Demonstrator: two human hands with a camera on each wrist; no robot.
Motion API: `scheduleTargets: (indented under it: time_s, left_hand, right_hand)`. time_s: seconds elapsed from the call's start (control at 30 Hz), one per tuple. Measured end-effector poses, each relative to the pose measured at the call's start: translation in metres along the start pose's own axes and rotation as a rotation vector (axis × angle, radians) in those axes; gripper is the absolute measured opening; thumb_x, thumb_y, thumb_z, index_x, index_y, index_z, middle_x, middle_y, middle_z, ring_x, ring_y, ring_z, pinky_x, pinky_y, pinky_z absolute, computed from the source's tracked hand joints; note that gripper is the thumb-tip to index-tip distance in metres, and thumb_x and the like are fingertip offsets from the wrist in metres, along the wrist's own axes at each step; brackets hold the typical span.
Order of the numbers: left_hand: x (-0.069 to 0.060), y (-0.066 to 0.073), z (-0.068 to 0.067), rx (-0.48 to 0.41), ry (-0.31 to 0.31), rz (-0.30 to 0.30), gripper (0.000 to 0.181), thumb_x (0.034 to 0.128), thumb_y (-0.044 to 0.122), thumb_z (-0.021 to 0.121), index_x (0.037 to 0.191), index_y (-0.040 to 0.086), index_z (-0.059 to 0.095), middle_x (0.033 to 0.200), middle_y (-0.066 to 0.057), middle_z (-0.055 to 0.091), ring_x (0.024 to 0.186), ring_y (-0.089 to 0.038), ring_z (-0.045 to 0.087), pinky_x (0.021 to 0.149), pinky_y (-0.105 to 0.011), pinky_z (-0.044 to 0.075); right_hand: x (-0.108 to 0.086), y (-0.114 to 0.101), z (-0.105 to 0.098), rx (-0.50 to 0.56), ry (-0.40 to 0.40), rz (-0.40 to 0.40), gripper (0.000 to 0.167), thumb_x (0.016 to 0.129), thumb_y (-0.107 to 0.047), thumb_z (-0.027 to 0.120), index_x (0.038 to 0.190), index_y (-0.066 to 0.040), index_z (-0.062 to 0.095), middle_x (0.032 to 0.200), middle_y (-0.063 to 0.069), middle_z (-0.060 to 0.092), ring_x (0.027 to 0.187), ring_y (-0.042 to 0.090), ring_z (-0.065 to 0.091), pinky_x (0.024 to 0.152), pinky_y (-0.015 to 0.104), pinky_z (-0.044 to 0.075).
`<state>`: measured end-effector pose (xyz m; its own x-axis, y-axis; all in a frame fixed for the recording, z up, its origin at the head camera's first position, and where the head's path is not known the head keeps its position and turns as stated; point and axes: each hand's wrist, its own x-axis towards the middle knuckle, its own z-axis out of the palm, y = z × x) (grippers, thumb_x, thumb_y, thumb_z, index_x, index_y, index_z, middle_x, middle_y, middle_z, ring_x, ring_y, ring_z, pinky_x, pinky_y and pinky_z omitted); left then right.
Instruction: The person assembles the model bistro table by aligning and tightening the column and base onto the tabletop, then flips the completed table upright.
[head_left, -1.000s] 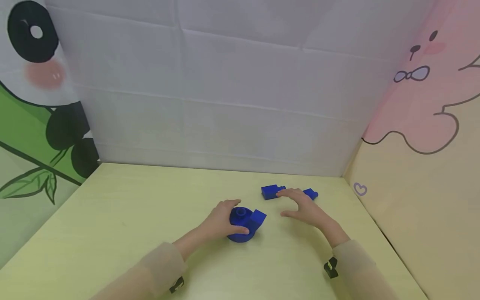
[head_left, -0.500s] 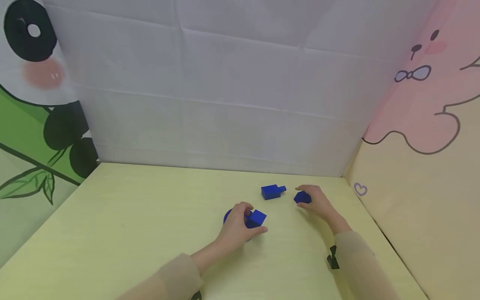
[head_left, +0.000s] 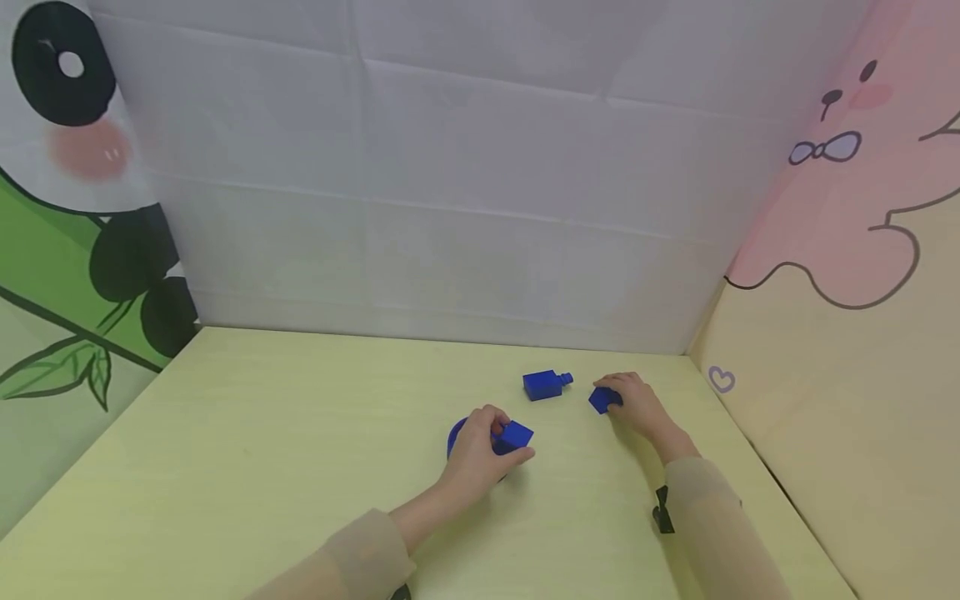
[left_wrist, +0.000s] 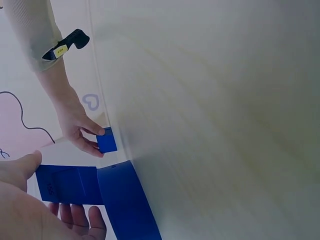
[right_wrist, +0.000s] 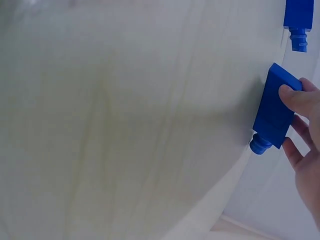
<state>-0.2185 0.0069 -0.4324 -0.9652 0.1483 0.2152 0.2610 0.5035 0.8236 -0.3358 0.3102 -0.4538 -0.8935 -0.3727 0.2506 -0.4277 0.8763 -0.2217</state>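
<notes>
The hands are apart: the left hand [head_left: 472, 454] pinches a square block [left_wrist: 70, 185] that sticks out from a round base [left_wrist: 129, 202], while the right hand [head_left: 636, 407] grips a necked block [right_wrist: 275, 107] between thumb and fingers. A loose block [head_left: 543, 385] lies on the surface [head_left: 285, 467], beyond the left hand and just beside the right.

Your left sleeve [head_left: 352, 562] and right sleeve [head_left: 720, 529] are beige, the latter finely ribbed; a black fitting [head_left: 662, 512] with a yellow, dark-printed label [left_wrist: 61, 51] juts from it.
</notes>
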Motion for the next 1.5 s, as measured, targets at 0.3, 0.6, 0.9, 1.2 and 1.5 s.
scheduleTargets:
  time_s: [0.3, 0.6, 0.9, 1.2, 1.5]
  left_hand:
    - [0.000, 0.000, -0.008, 0.006, -0.048, 0.018, 0.043, 0.0772, 0.031, 0.078, 0.107, 0.012, 0.055, 0.096, -0.001, 0.052, 0.089, -0.017, 0.051, 0.079, -0.033, 0.047]
    - [0.006, -0.013, -0.025, 0.012, -0.144, 0.087, 0.041, 0.0781, 0.032, 0.077, 0.108, 0.012, 0.058, 0.103, -0.003, 0.058, 0.092, -0.018, 0.053, 0.080, -0.033, 0.049]
    - [0.012, -0.022, -0.044, 0.033, -0.218, 0.111, 0.040, 0.0795, 0.029, 0.076, 0.112, 0.013, 0.061, 0.109, -0.002, 0.063, 0.097, -0.019, 0.055, 0.082, -0.036, 0.051]
    - [0.017, -0.032, -0.062, 0.072, -0.255, 0.177, 0.033, 0.0801, 0.024, 0.076, 0.109, 0.014, 0.065, 0.109, 0.000, 0.065, 0.097, -0.019, 0.058, 0.082, -0.038, 0.050]
    - [0.024, -0.042, -0.078, 0.103, -0.333, 0.268, 0.031, 0.0822, 0.026, 0.074, 0.110, 0.015, 0.066, 0.106, 0.001, 0.064, 0.095, -0.018, 0.056, 0.078, -0.038, 0.048]
  right_hand:
    - [-0.004, 0.003, -0.009, 0.020, 0.024, 0.018, 0.040, 0.076, -0.001, 0.073, 0.115, -0.004, 0.062, 0.120, 0.019, 0.060, 0.116, 0.041, 0.046, 0.090, 0.062, 0.038]
    - [-0.003, 0.000, -0.023, 0.060, 0.060, 0.023, 0.038, 0.081, -0.007, 0.072, 0.116, -0.002, 0.060, 0.120, 0.020, 0.059, 0.116, 0.039, 0.047, 0.093, 0.060, 0.038]
    - [0.003, -0.023, -0.049, 0.168, 0.155, -0.015, 0.037, 0.081, -0.005, 0.072, 0.115, 0.002, 0.059, 0.115, 0.022, 0.059, 0.109, 0.039, 0.052, 0.093, 0.054, 0.041]
    - [0.002, -0.049, -0.077, 0.274, 0.220, -0.009, 0.043, 0.081, -0.005, 0.073, 0.120, -0.003, 0.056, 0.113, 0.018, 0.059, 0.105, 0.036, 0.054, 0.089, 0.053, 0.045]
    - [-0.004, -0.086, -0.087, 0.438, 0.300, -0.029, 0.044, 0.081, -0.004, 0.073, 0.121, -0.005, 0.056, 0.113, 0.013, 0.059, 0.105, 0.030, 0.056, 0.085, 0.046, 0.051]
